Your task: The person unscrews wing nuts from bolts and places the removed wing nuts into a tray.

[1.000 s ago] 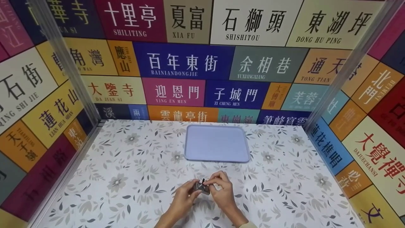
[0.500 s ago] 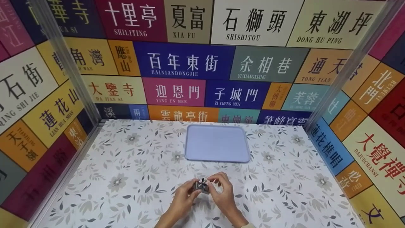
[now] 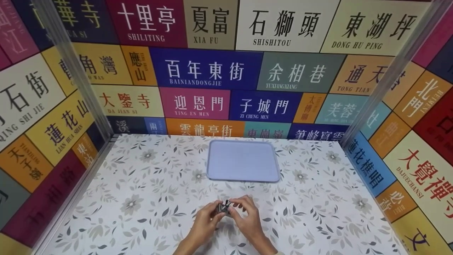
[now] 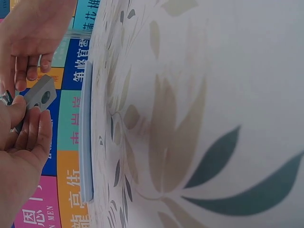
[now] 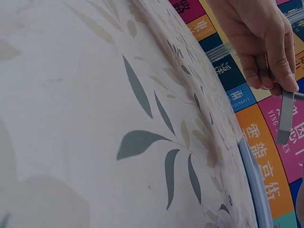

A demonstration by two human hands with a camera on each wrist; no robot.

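Note:
A small grey metal block (image 4: 42, 93) with a round hole and a dark upright piece (image 3: 227, 203) on top is held over the front middle of the table. My left hand (image 3: 206, 216) grips its left end between thumb and fingers. At its right end is my right hand (image 3: 248, 216), thumb low and forefinger curled at the dark piece; the exact contact is partly hidden. In the right wrist view the block (image 5: 285, 121) sticks out below the left thumb, while the right hand (image 5: 300, 202) barely shows at the edge.
A pale blue-lilac tray (image 3: 242, 161) lies flat beyond the hands. White cloth with a leaf and flower print (image 3: 159, 202) covers the table. Panels with coloured signs (image 3: 207, 67) wall in the back and both sides, with clear corner posts.
The right forefinger and thumb have shifted about the dark piece: drawn back slightly half a second ago, now lower and close around the block's right end. The left hand and tray stay put.

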